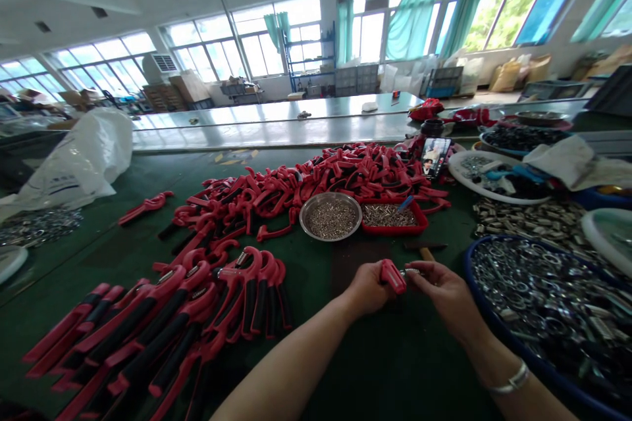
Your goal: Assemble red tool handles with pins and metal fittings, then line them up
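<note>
Red plastic hand gripper piece (392,276) w/ a short silver metal bit (411,271) sticking out one side, held up just below & right of the steel bowl of tiny parts (330,231). Left hand (368,288) has its fingers closed narrow on the red bit, right hand (447,296) pinching near the silver end. Pile of red-and-black grippers (162,322) sits left of the bowl, approx.

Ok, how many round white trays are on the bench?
3: the upper-right tray, the right-edge tray, the left-edge tray; more may be hidden.
</note>
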Available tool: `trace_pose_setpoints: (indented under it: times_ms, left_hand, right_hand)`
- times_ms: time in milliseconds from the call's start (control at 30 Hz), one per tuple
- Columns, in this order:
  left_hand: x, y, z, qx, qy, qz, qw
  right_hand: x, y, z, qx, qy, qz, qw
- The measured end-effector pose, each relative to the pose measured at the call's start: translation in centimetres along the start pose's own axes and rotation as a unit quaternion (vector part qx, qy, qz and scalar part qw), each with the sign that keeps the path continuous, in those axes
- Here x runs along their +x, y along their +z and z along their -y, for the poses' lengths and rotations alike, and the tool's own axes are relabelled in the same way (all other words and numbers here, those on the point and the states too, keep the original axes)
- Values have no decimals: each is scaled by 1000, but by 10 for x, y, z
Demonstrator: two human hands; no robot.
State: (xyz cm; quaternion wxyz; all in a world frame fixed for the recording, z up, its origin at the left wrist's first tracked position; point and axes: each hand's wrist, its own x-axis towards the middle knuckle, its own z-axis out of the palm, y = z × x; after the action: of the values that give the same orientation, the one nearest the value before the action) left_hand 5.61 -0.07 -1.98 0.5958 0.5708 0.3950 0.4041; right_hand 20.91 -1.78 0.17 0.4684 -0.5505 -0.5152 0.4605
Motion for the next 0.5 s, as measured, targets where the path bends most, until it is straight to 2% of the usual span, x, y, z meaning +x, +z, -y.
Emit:
trace_pose_setpoints:
  times_ms: [100,167,233,333,400,500]
  left_hand:
    - [2,4,1,21,30,29,999]
    - [5,8,-2,1,9,45,999]
    - [6,13,-5,14,-20,75,997]
    - [9,22,-9,179,20,129,975]
    - [15,27,-9,285,59,120,949]
    - [29,25,-8,327,12,69,942]
  right_hand:
    - [-2,-1,2,58,9,-36,998]
    - [-3,-2,1,82,14,-44,996]
    - [-3,-5,-1,152,37,-54,986]
    - [0,-8,-3,258,80,-109,957]
    - [1,-10,-2,280,93,-124,947]
    - [3,-16,-1,274,59,-149,948]
